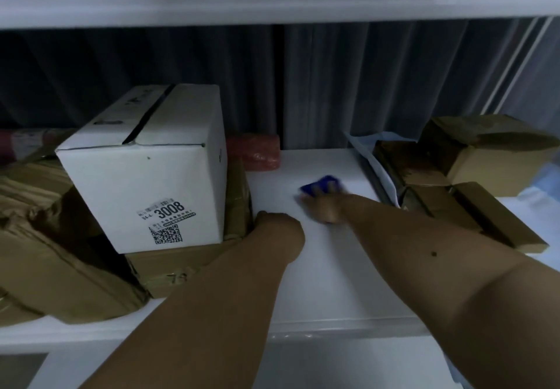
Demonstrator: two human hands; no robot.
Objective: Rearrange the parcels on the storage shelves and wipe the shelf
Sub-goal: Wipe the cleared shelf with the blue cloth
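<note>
Shelf, white (pixel 318 282): front edge nearest the camera, bare surface running back through the middle, parcels stacked to either side.

Left hand (pixel 277 226): forearm reaches in from below; the hand rests against the right side of the brown parcel stack. Its fingers are hidden behind the knuckles, so whether it grips or only presses cannot be told.

Brown paper parcels, left (pixel 51 270): crumpled, taped, lying flat along the shelf's left portion.

Brown carton (pixel 175 264): flat, beneath the white box, handwritten marks on its near face.

White box (pixel 145 176): upright on the brown carton, top flaps shut with a dark seam, a label reading 3008 and a QR code low on the near face.

Right hand (pixel 324 207): laid palm-down on the shelf, further in than the left, fingers spread flat over the cloth and pressing it to the surface.

Blue cloth (pixel 325 183): small, bunched under the right fingertips, mid-shelf, apart from both stacks. Blurred.

Brown cartons, right (pixel 485 158): several, flat and boxy, piled at angles; a pale blue-white bag (pixel 372 161) leans against their left side.

Red wrapped parcel (pixel 257 152): at the shelf's back, just behind the white box.

Dark curtain (pixel 363 85): hanging behind the shelf.
</note>
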